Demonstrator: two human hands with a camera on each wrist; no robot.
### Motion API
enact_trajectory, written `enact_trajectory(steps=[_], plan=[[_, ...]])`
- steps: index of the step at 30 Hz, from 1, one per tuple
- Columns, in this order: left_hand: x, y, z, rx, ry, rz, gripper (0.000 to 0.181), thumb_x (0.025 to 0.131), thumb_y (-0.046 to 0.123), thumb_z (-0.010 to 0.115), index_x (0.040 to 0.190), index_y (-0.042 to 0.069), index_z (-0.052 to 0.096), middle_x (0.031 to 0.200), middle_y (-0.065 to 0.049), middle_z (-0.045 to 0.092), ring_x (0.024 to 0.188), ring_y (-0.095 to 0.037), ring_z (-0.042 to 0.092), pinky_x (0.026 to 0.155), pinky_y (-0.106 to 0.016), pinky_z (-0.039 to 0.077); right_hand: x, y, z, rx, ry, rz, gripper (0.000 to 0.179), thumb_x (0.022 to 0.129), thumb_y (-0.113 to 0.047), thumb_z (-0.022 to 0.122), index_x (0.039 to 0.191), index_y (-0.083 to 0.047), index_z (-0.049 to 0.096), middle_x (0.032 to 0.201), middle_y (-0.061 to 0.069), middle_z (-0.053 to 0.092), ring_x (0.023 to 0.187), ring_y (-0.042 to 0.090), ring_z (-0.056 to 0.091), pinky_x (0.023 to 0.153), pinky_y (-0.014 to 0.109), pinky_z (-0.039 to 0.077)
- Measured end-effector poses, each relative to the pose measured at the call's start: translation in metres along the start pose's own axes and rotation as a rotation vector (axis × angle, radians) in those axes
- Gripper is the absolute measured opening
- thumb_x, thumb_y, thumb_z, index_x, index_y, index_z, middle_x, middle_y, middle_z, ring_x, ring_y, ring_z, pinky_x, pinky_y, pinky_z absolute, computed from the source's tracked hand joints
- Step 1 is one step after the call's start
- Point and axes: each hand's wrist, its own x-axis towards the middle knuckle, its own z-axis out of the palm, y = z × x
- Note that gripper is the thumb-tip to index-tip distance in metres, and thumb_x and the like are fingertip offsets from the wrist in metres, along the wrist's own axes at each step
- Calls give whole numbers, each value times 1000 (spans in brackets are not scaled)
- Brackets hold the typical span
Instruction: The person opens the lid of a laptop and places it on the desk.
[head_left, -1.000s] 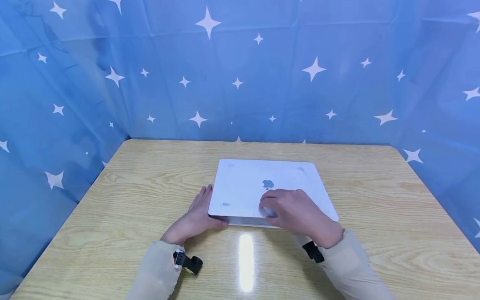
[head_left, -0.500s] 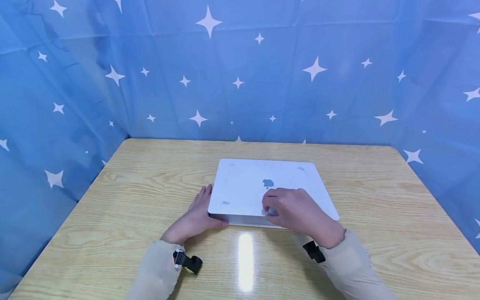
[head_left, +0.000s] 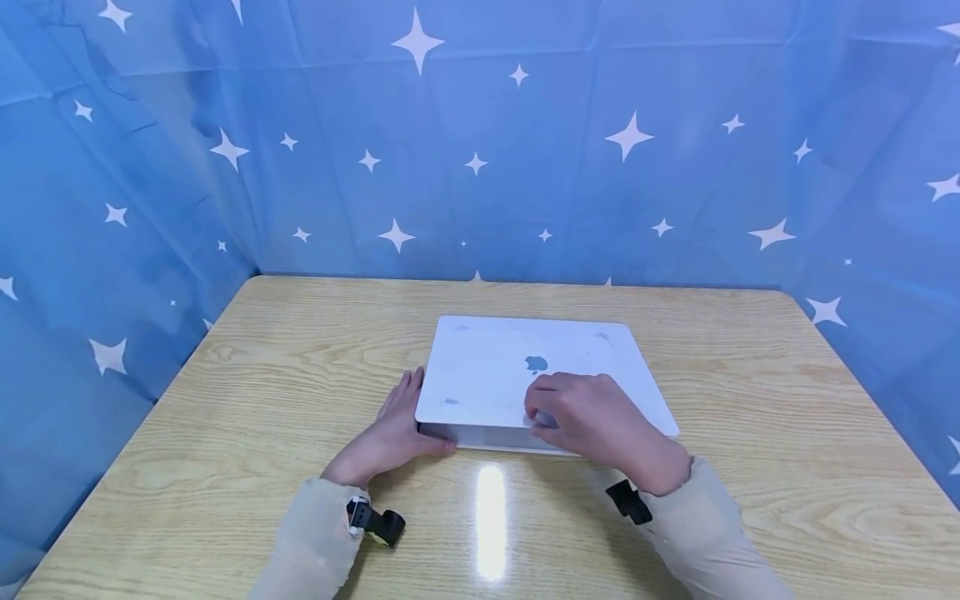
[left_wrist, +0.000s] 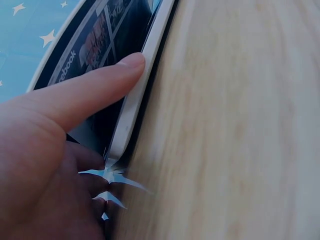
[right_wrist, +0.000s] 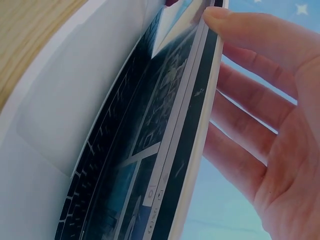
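A silver laptop (head_left: 487,367) with an apple logo sits mid-table, its lid raised a little off the base at the front. My left hand (head_left: 393,433) holds the base's front left corner, fingers along the side and thumb on the front edge. That thumb (left_wrist: 107,82) shows against the base edge in the left wrist view. At the front of the lid, my right hand (head_left: 588,417) pinches the edge, its thumb (right_wrist: 225,19) on the screen side and fingers behind. The right wrist view shows the lit screen (right_wrist: 145,130) close over the black keyboard (right_wrist: 95,145).
The laptop stands on a wood-grain table (head_left: 225,450), which reflects a bright strip of light near its front. A blue curtain (head_left: 337,108) with white stars hangs behind and along both sides. Each wrist wears a strap with a small black device.
The lid's front edge has risen slightly, so the gap above the base is a bit wider. My right fingertips have shifted slightly rightward; the left hand stays at its corner.
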Motion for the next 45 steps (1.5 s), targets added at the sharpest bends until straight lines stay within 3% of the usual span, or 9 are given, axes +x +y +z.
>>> enact_trajectory(steps=[6,19,33,45], plan=[[1,1,0,-37,-6,-31,109,67,36,76,145,15,3,148,-14,-1,134,-24,-10,106,-46,-3,0,1,-2,-17,19,-29,11,72,-21,73,80,-26,67,88,-14,59,66,-1,51,42,16,36],[0,-1,2,-25,3,-34,111,67,37,76,144,14,1,148,-14,1,134,-25,-9,106,-45,-3,0,0,-4,-33,32,-52,14,70,-22,75,83,-27,71,89,-14,60,76,1,56,47,20,43],[-1,0,1,-38,13,-85,114,64,39,78,144,14,0,149,-12,3,134,-24,-8,105,-50,0,0,0,-7,-58,73,-64,18,68,-22,77,84,-27,72,90,-15,61,78,2,57,47,21,44],[-2,1,1,-37,12,-74,114,64,39,78,144,13,0,149,-13,1,134,-25,-9,105,-50,-1,0,-1,-9,-63,96,-48,18,69,-21,76,85,-26,72,91,-14,62,78,2,58,47,21,44]])
